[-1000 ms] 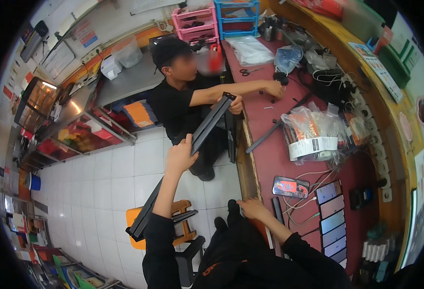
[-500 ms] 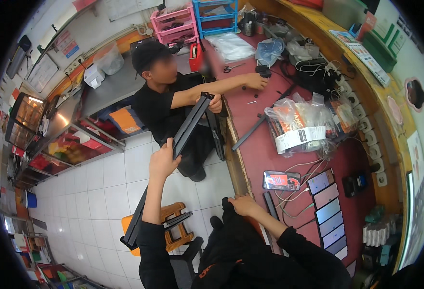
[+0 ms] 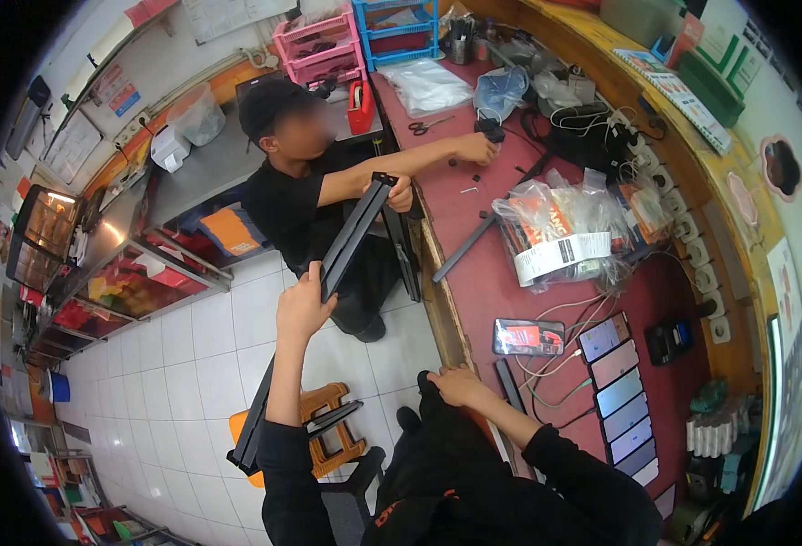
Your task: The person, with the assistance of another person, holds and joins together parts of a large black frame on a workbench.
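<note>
A long black stand with folded square bars (image 3: 354, 235) runs slantwise from the co-worker's side down past my left forearm. My left hand (image 3: 304, 308) is closed around its middle. A co-worker's hand (image 3: 401, 195) grips the upper end, near a dangling black leg (image 3: 403, 255). The co-worker's other hand (image 3: 477, 148) reaches over the red tabletop and touches a small black part (image 3: 489, 129). My right hand (image 3: 458, 388) lies by the table edge, its fingers stretched over my black-clothed knee, holding nothing that I can see.
The red table (image 3: 483, 296) carries a black bar (image 3: 465, 247), an L-shaped key (image 3: 470, 190), scissors (image 3: 430, 126), plastic-wrapped packages (image 3: 556, 227), a phone (image 3: 528, 337) and a row of lit phones (image 3: 621, 391) with cables. An orange stool (image 3: 337, 400) stands on the tiled floor to my left.
The view has shifted slightly. The co-worker's reaching hand has moved a little on the tabletop, while both my hands keep their places.
</note>
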The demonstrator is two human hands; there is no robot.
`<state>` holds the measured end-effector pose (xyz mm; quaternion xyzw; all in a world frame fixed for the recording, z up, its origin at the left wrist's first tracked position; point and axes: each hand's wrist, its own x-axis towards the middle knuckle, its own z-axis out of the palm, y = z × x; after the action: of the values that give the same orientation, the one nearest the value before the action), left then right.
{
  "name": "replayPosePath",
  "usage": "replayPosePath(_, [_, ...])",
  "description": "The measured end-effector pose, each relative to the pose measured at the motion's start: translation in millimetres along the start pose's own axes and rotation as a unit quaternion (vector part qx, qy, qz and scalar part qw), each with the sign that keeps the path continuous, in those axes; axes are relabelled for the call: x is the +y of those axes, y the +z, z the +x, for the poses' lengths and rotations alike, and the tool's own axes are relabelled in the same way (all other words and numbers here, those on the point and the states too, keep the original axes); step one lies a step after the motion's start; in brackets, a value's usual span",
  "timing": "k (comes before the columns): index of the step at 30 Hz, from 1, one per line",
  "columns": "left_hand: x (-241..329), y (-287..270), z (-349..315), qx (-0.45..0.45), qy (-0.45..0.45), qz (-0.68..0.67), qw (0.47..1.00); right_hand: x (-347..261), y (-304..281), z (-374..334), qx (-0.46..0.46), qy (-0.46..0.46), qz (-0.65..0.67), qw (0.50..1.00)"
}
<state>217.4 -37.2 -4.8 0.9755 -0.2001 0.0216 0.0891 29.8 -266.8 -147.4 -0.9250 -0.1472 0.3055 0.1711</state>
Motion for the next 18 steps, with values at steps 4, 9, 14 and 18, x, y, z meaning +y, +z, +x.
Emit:
replayPosePath(4, [0, 1, 1, 0.0, 0.006, 0.001, 1.0, 2, 5, 2, -0.003, 0.007, -0.012, 1.0])
replayPosePath(9, [0, 1, 2, -0.004, -0.002, 0.009, 1.0, 6, 11, 6, -0.003, 0.013, -0.011, 1.0])
replayPosePath(14, [-1, 1, 0, 0.0, -0.003, 0.008, 1.0, 1, 6, 5, -0.018, 0.02, -0.029, 0.999])
replayPosePath(18, [-6, 4, 2, 0.014, -0.007, 0.011, 1.0, 0, 6, 6, -0.025, 0.022, -0.034, 0.999])
